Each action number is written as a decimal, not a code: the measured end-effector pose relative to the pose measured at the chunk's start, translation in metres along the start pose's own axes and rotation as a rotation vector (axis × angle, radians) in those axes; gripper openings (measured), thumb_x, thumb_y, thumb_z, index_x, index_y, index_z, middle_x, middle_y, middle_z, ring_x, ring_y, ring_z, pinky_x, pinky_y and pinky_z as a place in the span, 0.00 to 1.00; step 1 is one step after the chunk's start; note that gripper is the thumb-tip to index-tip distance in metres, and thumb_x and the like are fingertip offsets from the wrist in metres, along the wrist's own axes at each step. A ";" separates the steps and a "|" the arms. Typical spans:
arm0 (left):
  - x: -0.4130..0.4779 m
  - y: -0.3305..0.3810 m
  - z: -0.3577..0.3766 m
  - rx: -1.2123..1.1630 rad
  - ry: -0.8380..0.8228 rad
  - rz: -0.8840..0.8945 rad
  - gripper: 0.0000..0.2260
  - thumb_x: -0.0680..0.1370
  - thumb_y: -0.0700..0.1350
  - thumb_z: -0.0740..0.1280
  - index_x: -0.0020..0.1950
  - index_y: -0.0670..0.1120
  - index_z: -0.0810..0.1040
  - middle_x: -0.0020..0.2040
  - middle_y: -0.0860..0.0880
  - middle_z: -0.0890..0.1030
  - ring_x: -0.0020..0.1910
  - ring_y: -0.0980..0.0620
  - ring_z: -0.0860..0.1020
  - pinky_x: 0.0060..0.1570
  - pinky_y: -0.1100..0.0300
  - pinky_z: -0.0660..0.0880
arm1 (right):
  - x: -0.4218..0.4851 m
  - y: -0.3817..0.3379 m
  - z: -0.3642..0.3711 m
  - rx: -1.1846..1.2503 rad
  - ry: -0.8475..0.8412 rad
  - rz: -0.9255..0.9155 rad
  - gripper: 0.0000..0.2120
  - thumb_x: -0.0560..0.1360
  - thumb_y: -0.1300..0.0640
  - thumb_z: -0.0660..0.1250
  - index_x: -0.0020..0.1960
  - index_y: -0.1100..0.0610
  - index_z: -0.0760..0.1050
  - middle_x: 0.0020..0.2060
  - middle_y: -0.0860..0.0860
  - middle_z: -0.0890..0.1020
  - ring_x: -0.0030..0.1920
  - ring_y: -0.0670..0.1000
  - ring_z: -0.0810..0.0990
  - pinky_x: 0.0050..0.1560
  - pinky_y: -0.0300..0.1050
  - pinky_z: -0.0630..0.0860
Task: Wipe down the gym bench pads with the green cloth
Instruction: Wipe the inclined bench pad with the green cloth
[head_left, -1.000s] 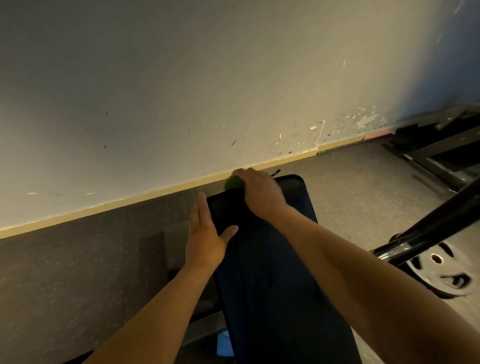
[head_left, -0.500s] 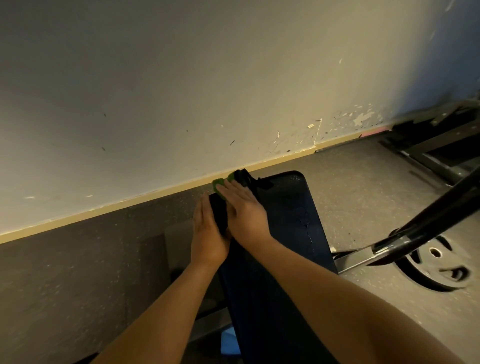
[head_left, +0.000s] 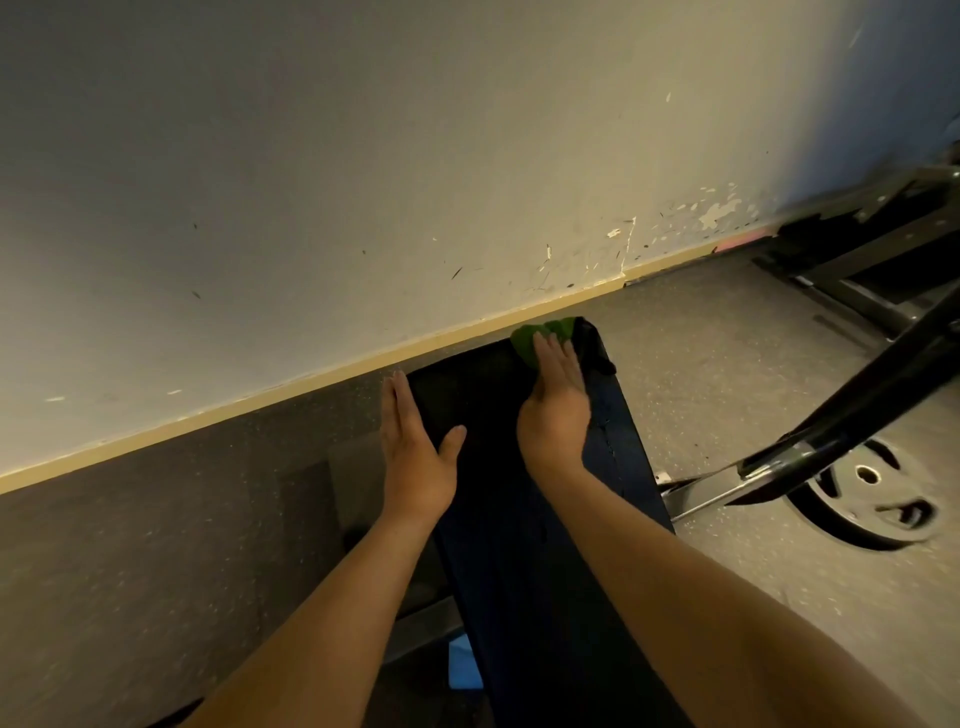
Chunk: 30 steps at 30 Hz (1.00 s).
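A long dark bench pad runs from the bottom of the view to the wall. The green cloth lies on its far right corner, mostly covered by my right hand, which presses flat on it with straight fingers. My left hand rests flat against the pad's left edge, fingers straight, thumb lying on the pad's top. A dark strip of fabric hangs off the far right corner beside the cloth.
The wall with a pale baseboard stands right behind the pad's far end. A black metal bar crosses at the right above a weight plate on the floor. A dark rack frame sits far right. Something blue lies under the bench.
My right hand has slid with the cloth from the pad's far left corner to the far right corner. My left hand has stayed on the left edge.
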<state>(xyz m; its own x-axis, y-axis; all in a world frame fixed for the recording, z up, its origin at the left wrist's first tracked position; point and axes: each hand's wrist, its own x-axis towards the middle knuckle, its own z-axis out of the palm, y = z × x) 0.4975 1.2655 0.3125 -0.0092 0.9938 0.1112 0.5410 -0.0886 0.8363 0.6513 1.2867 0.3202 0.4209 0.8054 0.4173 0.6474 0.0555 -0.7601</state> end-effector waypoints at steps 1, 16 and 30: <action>0.001 0.000 0.001 -0.007 0.002 -0.001 0.42 0.81 0.47 0.67 0.81 0.56 0.37 0.82 0.55 0.39 0.79 0.55 0.42 0.73 0.59 0.46 | -0.007 -0.006 0.004 0.016 -0.036 -0.032 0.31 0.74 0.76 0.62 0.73 0.56 0.70 0.73 0.51 0.70 0.77 0.50 0.61 0.75 0.45 0.61; -0.005 -0.001 -0.009 0.015 -0.073 -0.014 0.42 0.81 0.43 0.67 0.82 0.53 0.38 0.82 0.53 0.39 0.79 0.56 0.42 0.73 0.61 0.44 | 0.012 0.017 -0.016 -0.044 -0.043 0.005 0.31 0.74 0.75 0.61 0.75 0.56 0.68 0.75 0.54 0.67 0.78 0.53 0.58 0.77 0.46 0.57; -0.022 -0.018 -0.023 -0.241 -0.074 0.027 0.34 0.81 0.40 0.67 0.78 0.61 0.53 0.69 0.64 0.68 0.66 0.75 0.67 0.64 0.76 0.65 | -0.016 -0.033 0.009 -0.066 -0.512 -0.513 0.28 0.74 0.75 0.64 0.70 0.56 0.74 0.71 0.55 0.73 0.76 0.56 0.63 0.74 0.50 0.64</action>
<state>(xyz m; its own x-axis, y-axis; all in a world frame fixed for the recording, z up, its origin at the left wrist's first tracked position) 0.4682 1.2435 0.3072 0.0691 0.9923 0.1030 0.3243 -0.1200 0.9383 0.6175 1.2771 0.3344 -0.2856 0.8635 0.4156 0.7269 0.4778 -0.4932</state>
